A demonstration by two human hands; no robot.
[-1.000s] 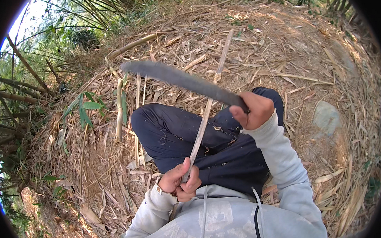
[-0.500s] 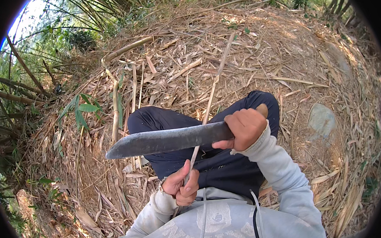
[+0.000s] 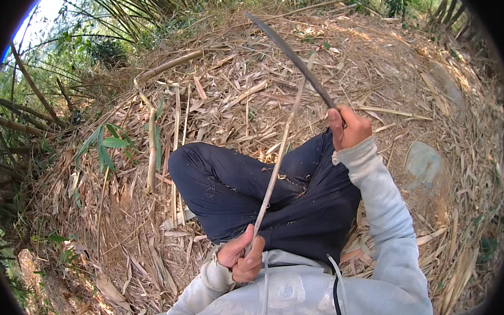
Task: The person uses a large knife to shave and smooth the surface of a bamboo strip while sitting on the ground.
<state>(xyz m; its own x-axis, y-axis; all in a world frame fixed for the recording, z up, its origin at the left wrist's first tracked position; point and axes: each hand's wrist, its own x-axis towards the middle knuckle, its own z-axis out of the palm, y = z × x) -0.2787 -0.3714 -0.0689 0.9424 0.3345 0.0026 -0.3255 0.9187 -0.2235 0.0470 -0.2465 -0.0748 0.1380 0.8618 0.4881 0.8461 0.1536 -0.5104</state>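
Note:
A long, thin strip of bamboo [image 3: 281, 146] slants up and away from my lap. Its near end is gripped in my left hand [image 3: 243, 254], the thumb lying along it. My right hand [image 3: 350, 128] is closed round the handle of a machete [image 3: 292, 57], and the fingers hide that handle. The dark blade is seen nearly edge-on, its tip pointing far and to the left. Near the strip's far end, the blade passes over or beside it; whether they touch I cannot tell.
My crossed legs in dark trousers [image 3: 224, 176] lie beneath the strip. Dry leaves and bamboo litter cover the ground. A bent bamboo stalk [image 3: 152, 145] lies to the left near a leafy green sprig [image 3: 111, 143]. A flat grey stone [image 3: 424, 163] sits at right, and bamboo clumps [image 3: 158, 5] stand behind.
My right hand has moved the machete forward from above my lap toward the strip's far end. The blade has turned from broadside to edge-on. My left hand stays almost in place.

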